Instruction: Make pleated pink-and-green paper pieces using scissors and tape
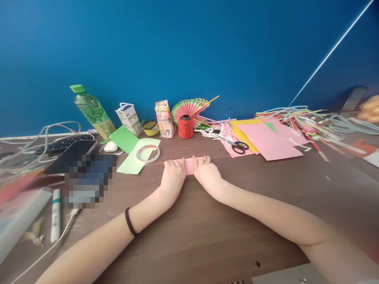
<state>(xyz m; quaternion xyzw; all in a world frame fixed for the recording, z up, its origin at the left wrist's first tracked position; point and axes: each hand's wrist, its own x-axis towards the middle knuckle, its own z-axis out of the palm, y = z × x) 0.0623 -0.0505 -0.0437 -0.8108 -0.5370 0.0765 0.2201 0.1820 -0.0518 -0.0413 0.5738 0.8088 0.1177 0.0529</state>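
A small strip of pink paper (190,167) lies on the brown table between my two hands. My left hand (174,178) has its fingers closed over the strip's left part, with the thumb near the middle. On the right part, my right hand (206,175) presses with its fingers bent and bunched. Only the middle of the strip shows; both ends are mostly covered. Left of my hands, a roll of tape (144,161) rests on pale green paper (130,165). Black-handled scissors (239,147) lie to the right on pink and yellow sheets.
A green-capped bottle (91,110), two drink cartons, a red thread spool (185,128) and a paper fan (189,108) stand along the blue wall. Pink sheets (269,142) and tangled strips lie right. Phones, cables and a marker (55,216) are left.
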